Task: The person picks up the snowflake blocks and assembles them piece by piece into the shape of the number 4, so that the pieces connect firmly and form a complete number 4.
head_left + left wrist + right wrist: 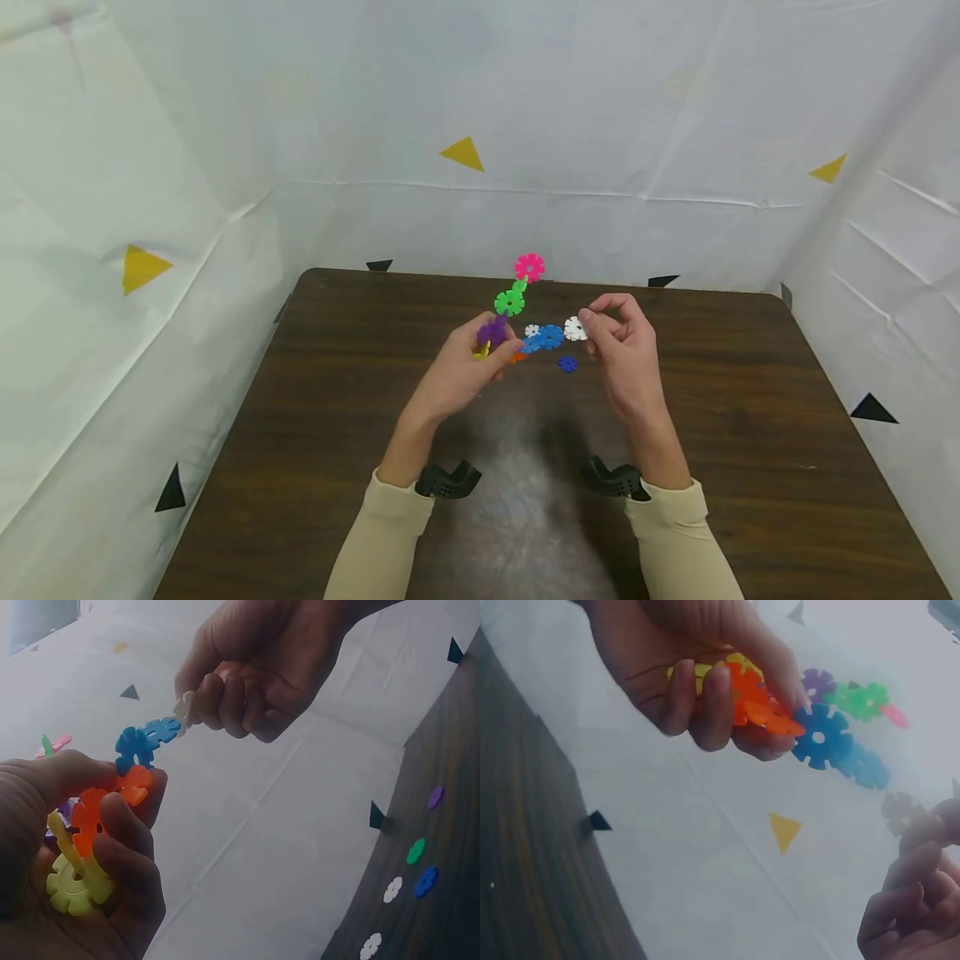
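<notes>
**Two hands hold a chain of notched plastic discs above a dark wood table**

Nearest the camera are two cream sleeves (390,533) and a black wrist mount on each forearm. Beyond them the left hand (459,375) curls its fingers round one end of a disc chain (525,325), a string of flat, hard plastic discs with notched, flower-like rims, slotted edge to edge. The left wrist view shows a yellow disc (73,881) low in the palm and orange discs (105,806) under the fingertips; the right wrist view shows the same grip from the other side. From the fist the chain forks: one branch rises through a purple disc (492,332) and a green disc (510,302) to a pink disc (529,267) at the top; the other runs sideways through two blue discs (545,337) to a white disc (573,328).

The right hand (626,354) pinches that white disc between thumb and forefinger, the other fingers folded in. The whole chain hangs in the air over the middle of the table (750,433), whose brown top shows wood grain and a dull glare patch near the person.

Loose discs lie on the table below: in the head view a dark blue disc (567,364) and a small white one just behind the chain; the left wrist view shows five, one purple, one green, one blue and two white (392,889). Nothing stands between the hands and these pieces.

Farthest off, creased white sheeting (525,100) walls the table in, marked with yellow triangles (462,154) (three in view) and small black ones.
</notes>
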